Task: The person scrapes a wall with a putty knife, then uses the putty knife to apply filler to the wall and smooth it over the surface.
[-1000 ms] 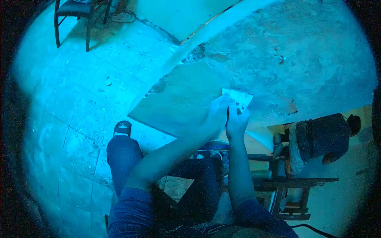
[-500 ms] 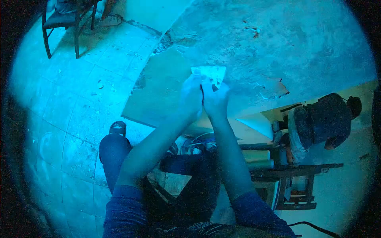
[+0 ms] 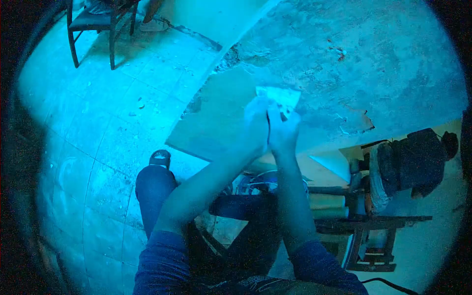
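Note:
Both hands are raised together in front of me, close beside each other. A small, pale, flat piece (image 3: 279, 94), perhaps paper or card, has dark marks on it and stands out above the fingers. My left hand (image 3: 256, 118) has its fingers closed at the lower left of this piece. Against its lower right side, my right hand (image 3: 285, 129) is closed too. A dark narrow gap runs between the hands. Fine finger detail is lost in the blue light and blur.
Behind the hands spreads a large worn surface (image 3: 383, 64) with flaking patches. A chair (image 3: 91, 22) stands on the tiled floor (image 3: 73, 123) at the upper left. Another person (image 3: 408, 160) sits at the right near a dark wooden frame (image 3: 373, 223). Below my forearms are cables (image 3: 258, 179).
The view has shifted, so the surroundings and my hands appear further right. Both hands still hold the pale piece, in much the same grip.

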`<control>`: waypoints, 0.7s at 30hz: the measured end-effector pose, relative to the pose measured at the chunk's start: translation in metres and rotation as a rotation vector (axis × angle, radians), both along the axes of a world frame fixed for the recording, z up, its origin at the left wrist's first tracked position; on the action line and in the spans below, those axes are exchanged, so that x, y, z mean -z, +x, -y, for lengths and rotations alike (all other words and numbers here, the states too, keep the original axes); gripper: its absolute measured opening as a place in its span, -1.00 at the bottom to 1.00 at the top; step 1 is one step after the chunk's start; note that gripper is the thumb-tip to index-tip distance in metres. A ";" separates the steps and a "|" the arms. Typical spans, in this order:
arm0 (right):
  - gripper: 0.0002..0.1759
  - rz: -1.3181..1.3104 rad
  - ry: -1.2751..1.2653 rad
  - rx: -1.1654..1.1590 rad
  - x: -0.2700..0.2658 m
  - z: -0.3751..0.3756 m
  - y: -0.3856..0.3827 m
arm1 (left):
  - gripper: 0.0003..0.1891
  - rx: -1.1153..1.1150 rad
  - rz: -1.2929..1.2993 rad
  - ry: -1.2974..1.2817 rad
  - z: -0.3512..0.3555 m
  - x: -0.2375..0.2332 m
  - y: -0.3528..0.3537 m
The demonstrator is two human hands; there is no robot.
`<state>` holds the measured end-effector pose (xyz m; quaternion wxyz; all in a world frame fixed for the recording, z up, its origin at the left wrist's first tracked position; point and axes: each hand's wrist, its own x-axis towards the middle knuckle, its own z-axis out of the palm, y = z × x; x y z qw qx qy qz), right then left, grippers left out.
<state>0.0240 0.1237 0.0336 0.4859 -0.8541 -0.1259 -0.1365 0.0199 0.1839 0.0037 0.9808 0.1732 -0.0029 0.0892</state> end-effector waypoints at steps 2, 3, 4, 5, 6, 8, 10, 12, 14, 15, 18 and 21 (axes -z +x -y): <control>-0.85 -0.078 0.072 -0.046 -0.008 0.021 -0.003 | -0.74 0.070 0.007 -0.014 0.011 0.000 -0.007; -0.85 -0.149 0.158 -0.100 -0.011 0.027 -0.005 | -0.74 0.097 -0.020 0.005 0.017 0.002 -0.007; -0.85 -0.145 0.147 -0.098 -0.014 0.029 -0.007 | -0.73 0.123 -0.043 0.024 0.022 0.004 -0.006; -0.80 -0.216 0.244 -0.089 -0.016 0.030 -0.008 | -0.73 0.123 -0.038 0.015 0.026 0.007 -0.006; -0.73 -0.288 0.343 -0.081 -0.018 0.031 -0.010 | -0.70 0.152 -0.021 0.027 0.026 0.010 -0.006; -0.70 -0.261 0.341 -0.056 -0.012 0.032 -0.006 | -0.68 0.173 -0.001 0.039 0.029 0.012 -0.005; -0.66 -0.239 0.345 -0.037 -0.008 0.032 -0.004 | -0.67 0.083 -0.019 0.072 0.026 0.010 -0.005; -0.58 -0.303 0.319 0.097 -0.007 0.034 -0.003 | -0.66 0.051 -0.026 0.154 0.023 0.008 -0.006; -0.63 -0.299 0.341 0.067 0.001 0.042 0.003 | -0.66 0.033 -0.034 0.230 0.024 0.006 -0.007; -0.67 -0.292 0.360 0.036 -0.001 0.041 0.002 | -0.65 0.007 0.002 0.192 0.026 0.007 -0.005; -0.77 -0.292 0.231 0.032 -0.013 0.031 -0.007 | -0.66 0.055 0.031 0.117 0.029 0.011 0.000; -0.80 -0.133 0.137 0.155 -0.014 0.021 -0.011 | -0.68 0.189 0.003 -0.008 0.031 0.013 0.001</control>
